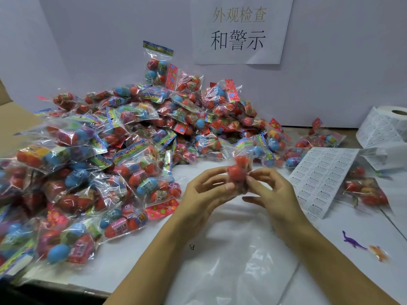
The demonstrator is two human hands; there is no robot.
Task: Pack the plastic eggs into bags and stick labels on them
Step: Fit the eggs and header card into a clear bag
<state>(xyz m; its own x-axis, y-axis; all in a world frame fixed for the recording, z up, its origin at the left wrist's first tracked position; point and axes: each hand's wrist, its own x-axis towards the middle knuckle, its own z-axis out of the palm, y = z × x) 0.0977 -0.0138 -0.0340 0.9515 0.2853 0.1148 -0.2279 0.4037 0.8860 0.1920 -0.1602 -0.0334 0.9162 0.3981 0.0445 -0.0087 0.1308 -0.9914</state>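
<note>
Both hands hold one small clear bag of red plastic eggs [237,171] above the table's middle. My left hand [207,192] grips its left side with the thumb on the front. Fingers of my right hand [267,190] pinch its right edge. A big heap of packed egg bags [123,150] covers the left and back of the table. A strip of white warning labels [319,179] lies just right of my hands, running from a label roll [383,126] at the far right.
A large clear plastic sheet [237,260] lies under my forearms. Two tiny toy dinosaurs, one purple [353,242] and one orange [378,253], sit at the right. A few more egg bags [365,192] rest right of the labels. A cardboard box flap [13,122] stands far left.
</note>
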